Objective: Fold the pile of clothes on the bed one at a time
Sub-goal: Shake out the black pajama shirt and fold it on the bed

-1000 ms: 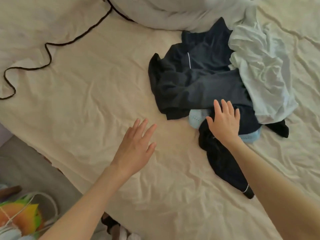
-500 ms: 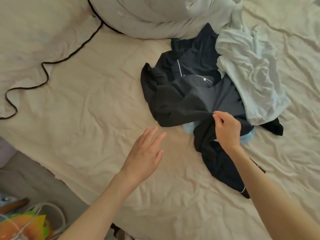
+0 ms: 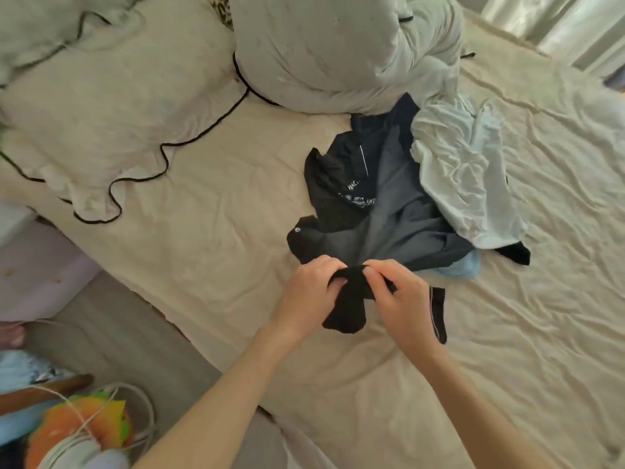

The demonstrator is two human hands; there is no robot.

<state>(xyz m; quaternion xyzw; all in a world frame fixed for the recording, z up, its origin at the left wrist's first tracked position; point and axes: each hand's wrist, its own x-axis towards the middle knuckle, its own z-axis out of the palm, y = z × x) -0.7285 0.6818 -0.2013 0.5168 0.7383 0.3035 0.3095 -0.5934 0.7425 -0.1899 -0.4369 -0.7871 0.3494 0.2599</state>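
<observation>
A pile of clothes lies on the cream bed sheet (image 3: 220,231). A dark grey garment (image 3: 399,225) stretches from the pile toward me. My left hand (image 3: 311,292) and my right hand (image 3: 395,299) both pinch its bunched near edge, side by side, lifted a little above the sheet. Under it lie a black garment with white lettering (image 3: 338,184), a white garment (image 3: 466,177) on the right, a light blue piece (image 3: 463,269) and a black piece with white piping (image 3: 438,313).
A big white rolled duvet (image 3: 338,52) sits behind the pile. A ruffled pillow with black trim (image 3: 84,106) lies at the left. The bed's edge runs diagonally at lower left, with grey floor and an orange and green object (image 3: 77,428) below.
My right hand pinched the dark grey garment and pulled it toward me. My left hand came over from the sheet and took hold of the same edge. The view tilted up.
</observation>
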